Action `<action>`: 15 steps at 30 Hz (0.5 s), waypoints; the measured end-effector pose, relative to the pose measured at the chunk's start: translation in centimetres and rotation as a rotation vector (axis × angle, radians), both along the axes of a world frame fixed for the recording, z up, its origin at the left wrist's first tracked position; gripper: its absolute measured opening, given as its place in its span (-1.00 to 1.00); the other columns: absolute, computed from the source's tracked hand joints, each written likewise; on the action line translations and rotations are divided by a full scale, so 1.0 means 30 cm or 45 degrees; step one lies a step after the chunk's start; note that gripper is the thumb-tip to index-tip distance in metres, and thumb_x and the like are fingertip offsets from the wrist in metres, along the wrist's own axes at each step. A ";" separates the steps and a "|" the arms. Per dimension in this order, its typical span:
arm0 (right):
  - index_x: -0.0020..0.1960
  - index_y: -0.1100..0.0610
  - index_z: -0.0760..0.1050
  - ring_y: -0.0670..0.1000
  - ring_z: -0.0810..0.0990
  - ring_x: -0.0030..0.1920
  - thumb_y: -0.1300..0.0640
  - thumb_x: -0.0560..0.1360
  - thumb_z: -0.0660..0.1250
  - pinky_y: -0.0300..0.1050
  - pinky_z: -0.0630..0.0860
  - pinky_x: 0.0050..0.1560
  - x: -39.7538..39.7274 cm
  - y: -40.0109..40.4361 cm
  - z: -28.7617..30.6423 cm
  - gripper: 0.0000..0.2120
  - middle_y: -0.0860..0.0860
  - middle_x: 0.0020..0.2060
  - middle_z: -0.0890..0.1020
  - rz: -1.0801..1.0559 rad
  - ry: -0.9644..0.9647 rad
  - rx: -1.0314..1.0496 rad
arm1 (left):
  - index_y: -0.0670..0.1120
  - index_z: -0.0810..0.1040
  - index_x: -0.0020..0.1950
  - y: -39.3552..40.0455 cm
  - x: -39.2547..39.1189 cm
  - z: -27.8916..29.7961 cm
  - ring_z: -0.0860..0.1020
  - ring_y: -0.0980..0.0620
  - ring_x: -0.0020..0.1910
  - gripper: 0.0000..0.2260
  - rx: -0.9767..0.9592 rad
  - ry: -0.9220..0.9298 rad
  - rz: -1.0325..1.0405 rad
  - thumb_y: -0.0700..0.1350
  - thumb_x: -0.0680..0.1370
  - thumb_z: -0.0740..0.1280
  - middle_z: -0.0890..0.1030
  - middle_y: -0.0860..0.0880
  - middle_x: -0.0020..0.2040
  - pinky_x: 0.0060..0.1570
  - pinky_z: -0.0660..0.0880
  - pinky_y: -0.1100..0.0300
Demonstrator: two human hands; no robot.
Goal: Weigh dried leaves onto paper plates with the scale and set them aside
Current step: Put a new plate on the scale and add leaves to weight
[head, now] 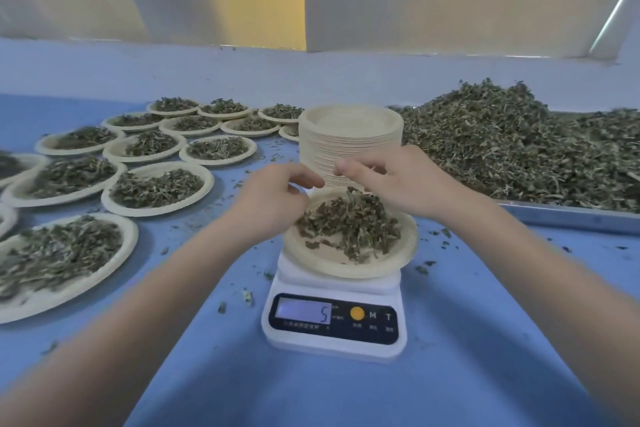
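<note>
Over a dozen filled plates [157,188] sit aside on the counter [214,340], while both hands, left hand [273,199] and right hand [391,180], pinch dried leaves [349,224] over the plate on the scale [334,322], a tall stack of empty plates [349,142] and a big leaf heap [519,146] remaining.

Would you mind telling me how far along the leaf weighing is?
Done: many filled plates lie at left. In hand: both hands, left hand and right hand, hover over the plate on the scale. Left: the plate stack and leaf pile.
</note>
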State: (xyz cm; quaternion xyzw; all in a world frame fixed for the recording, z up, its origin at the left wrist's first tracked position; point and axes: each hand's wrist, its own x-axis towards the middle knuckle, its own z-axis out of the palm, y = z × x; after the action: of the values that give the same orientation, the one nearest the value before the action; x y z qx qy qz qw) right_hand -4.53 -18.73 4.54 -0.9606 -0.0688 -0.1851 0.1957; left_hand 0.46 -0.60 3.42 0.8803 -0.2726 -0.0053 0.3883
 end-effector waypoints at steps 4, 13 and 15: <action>-0.05 -0.01 0.64 -0.22 0.44 -0.37 -0.22 0.55 0.13 -0.29 0.30 -0.30 0.002 0.013 -0.026 -0.61 -0.16 -0.43 0.53 -0.012 -0.070 0.103 | 0.07 0.58 0.04 -0.027 -0.001 -0.011 0.49 0.21 -0.09 -0.67 -0.089 0.002 -0.014 -0.30 0.49 0.20 0.60 0.12 0.06 -0.08 0.36 0.30; -0.03 -0.15 0.61 -0.27 0.49 -0.26 -0.20 0.56 0.14 -0.25 0.35 -0.22 -0.003 0.029 -0.050 -0.72 -0.23 -0.37 0.56 -0.028 -0.117 0.108 | 0.08 0.57 -0.04 -0.057 0.020 -0.050 0.53 0.16 -0.06 -0.76 -0.211 -0.055 0.026 -0.26 0.47 0.27 0.58 0.20 -0.11 -0.10 0.37 0.31; -0.01 -0.16 0.60 -0.36 0.47 -0.27 -0.20 0.56 0.14 -0.35 0.30 -0.26 -0.009 0.026 -0.055 -0.72 -0.31 -0.38 0.53 -0.011 -0.101 0.126 | 0.12 0.56 -0.08 -0.057 0.021 -0.060 0.53 0.18 -0.04 -0.76 -0.235 -0.060 0.022 -0.24 0.46 0.29 0.56 0.25 -0.15 -0.09 0.38 0.31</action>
State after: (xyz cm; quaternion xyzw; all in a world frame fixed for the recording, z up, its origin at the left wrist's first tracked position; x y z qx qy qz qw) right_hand -4.81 -17.96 2.88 -0.9420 -0.0632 -0.2269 0.2392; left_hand 1.08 -2.32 1.63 0.8429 -0.2733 0.0442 0.4614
